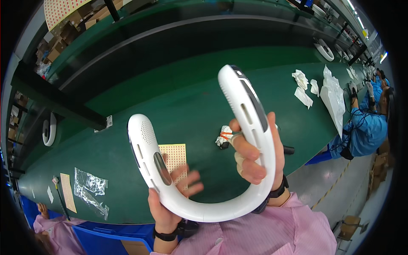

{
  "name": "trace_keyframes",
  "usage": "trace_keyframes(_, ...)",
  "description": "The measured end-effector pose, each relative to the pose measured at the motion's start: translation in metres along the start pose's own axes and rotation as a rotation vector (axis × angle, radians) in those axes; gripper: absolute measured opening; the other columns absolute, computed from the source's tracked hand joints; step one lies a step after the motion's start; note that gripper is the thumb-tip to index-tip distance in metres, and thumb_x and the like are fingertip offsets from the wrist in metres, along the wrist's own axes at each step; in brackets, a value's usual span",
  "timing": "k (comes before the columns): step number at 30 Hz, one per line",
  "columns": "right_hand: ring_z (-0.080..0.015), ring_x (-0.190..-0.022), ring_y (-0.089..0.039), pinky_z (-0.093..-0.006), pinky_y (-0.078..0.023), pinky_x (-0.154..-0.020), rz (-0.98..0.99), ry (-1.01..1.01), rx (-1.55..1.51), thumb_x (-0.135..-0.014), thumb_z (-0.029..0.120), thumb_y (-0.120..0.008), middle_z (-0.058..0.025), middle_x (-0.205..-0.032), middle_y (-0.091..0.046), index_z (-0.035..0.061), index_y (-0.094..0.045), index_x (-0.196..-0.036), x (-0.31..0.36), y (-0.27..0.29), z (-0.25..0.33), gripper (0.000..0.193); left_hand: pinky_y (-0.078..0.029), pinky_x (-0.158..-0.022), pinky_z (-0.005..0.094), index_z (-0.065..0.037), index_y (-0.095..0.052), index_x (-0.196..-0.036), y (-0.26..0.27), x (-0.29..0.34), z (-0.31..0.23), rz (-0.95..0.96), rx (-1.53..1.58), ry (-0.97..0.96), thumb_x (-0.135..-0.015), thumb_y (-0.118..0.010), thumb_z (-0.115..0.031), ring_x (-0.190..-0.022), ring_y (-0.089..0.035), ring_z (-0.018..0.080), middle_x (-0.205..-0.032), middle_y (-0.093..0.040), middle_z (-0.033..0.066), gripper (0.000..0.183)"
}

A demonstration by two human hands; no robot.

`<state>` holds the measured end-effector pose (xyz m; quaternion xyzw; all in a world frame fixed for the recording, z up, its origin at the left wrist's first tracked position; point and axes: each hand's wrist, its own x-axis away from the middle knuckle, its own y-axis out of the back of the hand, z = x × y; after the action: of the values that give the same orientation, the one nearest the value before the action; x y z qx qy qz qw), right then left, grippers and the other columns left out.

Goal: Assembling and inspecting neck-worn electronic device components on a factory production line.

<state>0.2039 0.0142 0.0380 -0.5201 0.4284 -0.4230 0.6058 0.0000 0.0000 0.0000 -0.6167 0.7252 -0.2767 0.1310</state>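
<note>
A white U-shaped neck fan (211,211) is held up above the green table, its two ends pointing away from me. My right hand (255,157) is wrapped round its right arm, with coverings on some fingers. At the left arm, my left hand (170,204) holds the fan between thumb and palm; its other fingers stretch out behind it, slightly blurred. Behind those fingers lies a yellowish sheet of small red marks (174,152). Beyond the fan, a white wrapped bundle with an orange band (224,135) rests on the table.
Clear plastic bags (90,187) and another sticker sheet (68,193) lie at left. Crumpled white tissues (300,79) and a white plastic bag (332,100) are at right. A dark shelf post (59,95) stands at left. People in blue (364,127) sit along the right.
</note>
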Motion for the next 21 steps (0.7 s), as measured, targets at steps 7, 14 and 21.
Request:
trace_keyframes(7, -0.0180, -0.038, -0.053, -0.0258, -0.045, -0.034, -0.082, 0.003, 0.227, -0.091, 0.057, -0.026, -0.0133, -0.065, -0.055, -0.0037, -0.042, -0.118, 0.007, 0.000, -0.002, 0.068, -0.031, -0.037, 0.0245, -0.004, -0.032, -0.123, -0.003, 0.010, -0.007, 0.098, 0.550, 0.082, -0.089, -0.043, -0.032, -0.039, -0.033, 0.0085, -0.066, -0.036, 0.0009, 0.045)
trace_keyframes(14, -0.0194, -0.041, -0.057, -0.0260, -0.049, -0.036, 0.003, 0.011, 0.315, -0.092, 0.055, -0.028, -0.0133, -0.068, -0.054, -0.0098, -0.034, -0.123, 0.011, 0.001, -0.006, 0.072, -0.031, -0.035, 0.0253, -0.004, -0.031, -0.122, -0.004, 0.017, -0.012, 0.090, 0.476, 0.021, -0.087, -0.046, -0.031, -0.038, -0.035, 0.0096, -0.064, -0.036, 0.0012, 0.047)
trace_keyframes(21, -0.0131, -0.057, -0.057, -0.0229, -0.047, -0.049, -0.239, 0.161, 0.910, -0.085, 0.023, -0.050, -0.0135, -0.089, -0.057, -0.0040, -0.044, -0.117, 0.015, -0.007, 0.008, 0.042, -0.041, -0.035, 0.0302, -0.001, -0.029, -0.124, -0.006, 0.025, -0.016, -0.003, 0.429, 0.000, -0.084, -0.049, -0.038, -0.038, -0.043, 0.0143, -0.063, -0.040, 0.0035, 0.058)
